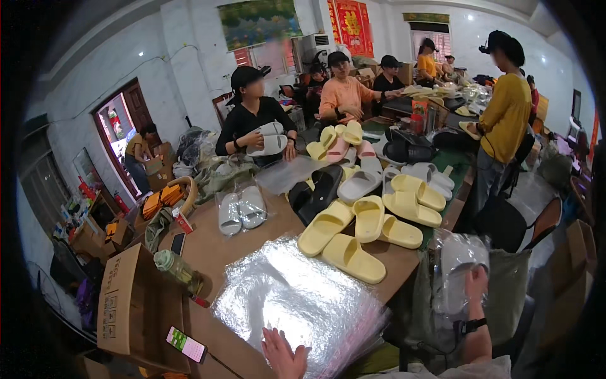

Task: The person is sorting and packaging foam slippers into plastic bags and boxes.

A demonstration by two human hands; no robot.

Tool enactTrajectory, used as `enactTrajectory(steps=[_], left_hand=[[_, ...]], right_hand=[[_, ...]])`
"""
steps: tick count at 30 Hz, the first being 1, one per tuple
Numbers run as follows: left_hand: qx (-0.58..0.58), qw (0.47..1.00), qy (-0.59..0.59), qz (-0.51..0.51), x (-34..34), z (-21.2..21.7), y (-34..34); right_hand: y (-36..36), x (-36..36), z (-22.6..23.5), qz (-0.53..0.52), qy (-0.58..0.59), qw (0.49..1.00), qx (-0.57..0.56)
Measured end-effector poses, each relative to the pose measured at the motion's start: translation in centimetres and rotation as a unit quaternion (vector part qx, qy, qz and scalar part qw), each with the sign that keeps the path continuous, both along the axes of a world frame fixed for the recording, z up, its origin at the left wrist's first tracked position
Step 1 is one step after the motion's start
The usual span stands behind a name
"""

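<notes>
My left hand [284, 355] rests at the near edge of a stack of clear plastic bags [284, 284], its fingers stretched out and holding nothing. Off to the right, my right hand [477, 284] is closed on a clear bag with pale grey slippers [462, 259] inside. This bag hangs over a dark green sack [505, 290] beside the table; whether it touches the sack I cannot tell. Beyond the stack lie loose yellow slippers [355, 258], heaped with grey, black and pink ones. Another bagged pair of pale slippers [242, 210] lies behind the stack on the left.
A cardboard box [136, 303] stands at the left, next to a green-lidded bottle [175, 266] and a lit phone [187, 344]. Across the table [214, 249], a person in black [252, 120] holds grey slippers. A chair [524, 221] stands at the right, near a person in yellow [505, 114].
</notes>
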State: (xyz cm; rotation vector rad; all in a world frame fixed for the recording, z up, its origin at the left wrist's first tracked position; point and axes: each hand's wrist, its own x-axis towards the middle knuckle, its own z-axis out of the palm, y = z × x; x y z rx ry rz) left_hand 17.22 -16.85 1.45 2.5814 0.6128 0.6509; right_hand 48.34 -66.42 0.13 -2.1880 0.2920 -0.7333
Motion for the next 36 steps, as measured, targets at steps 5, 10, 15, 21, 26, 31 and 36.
enactTrajectory(steps=[5,10,15,21,26,31,36], left_hand=[[-0.017,1.000,0.025,0.007,0.1,-0.1,0.0],[-0.007,1.000,0.007,-0.011,0.3,0.2,0.1],[-0.011,1.000,0.013,0.006,-0.3,0.5,-0.5],[-0.028,0.999,0.023,0.012,0.3,1.4,-0.9],[-0.027,0.999,0.015,0.024,1.1,2.2,-0.4],[-0.025,0.998,0.039,0.039,0.5,2.0,-0.2],[-0.002,0.999,0.028,0.023,-0.7,1.5,-1.2]], right_hand=[[-7.7,-1.7,-8.1,-0.126,0.057,0.988,-0.069],[-12.5,-1.7,-18.9,-0.072,0.308,0.948,-0.043],[-8.5,-1.6,-17.4,0.006,0.375,0.926,0.050],[-4.1,-1.8,-13.4,-0.021,0.384,0.922,-0.039],[-0.8,-1.3,-12.5,0.081,0.369,0.916,-0.139],[0.5,1.5,-17.3,0.174,0.417,0.851,-0.266],[1.3,3.0,-20.0,0.145,0.553,0.757,-0.316]])
